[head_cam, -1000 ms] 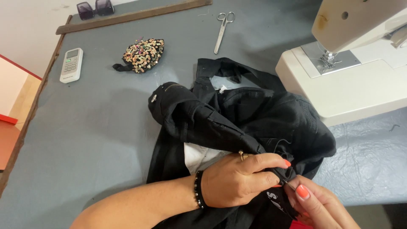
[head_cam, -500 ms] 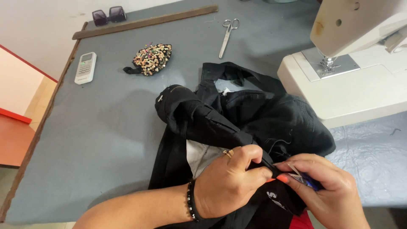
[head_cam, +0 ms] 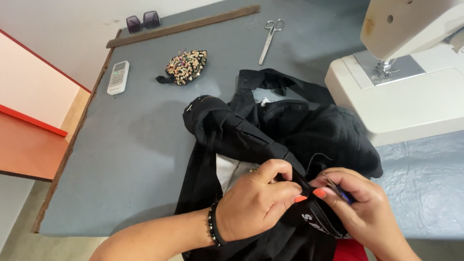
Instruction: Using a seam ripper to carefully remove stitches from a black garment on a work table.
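A crumpled black garment (head_cam: pixel 290 130) lies on the grey table (head_cam: pixel 135 159) in front of me. My left hand (head_cam: pixel 258 200), with a beaded bracelet on the wrist, pinches a fold of the black fabric near its lower edge. My right hand (head_cam: pixel 360 208) meets it from the right, fingers closed on a small thin tool with a blue handle (head_cam: pixel 340 191) held against the same fold. A white lining shows inside the garment just above my left hand.
A white sewing machine (head_cam: pixel 411 82) stands at the right. Scissors (head_cam: pixel 269 38), a sequinned pouch (head_cam: pixel 186 66), a white remote-like device (head_cam: pixel 118 76), sunglasses (head_cam: pixel 143 21) and a long wooden strip (head_cam: pixel 183 26) lie at the far side. An orange-red shelf (head_cam: pixel 29 145) is at the left.
Both hands have shifted up in view and closer together on the fabric fold. My right hand, earlier mostly out of frame, now shows fully, holding the small tool.
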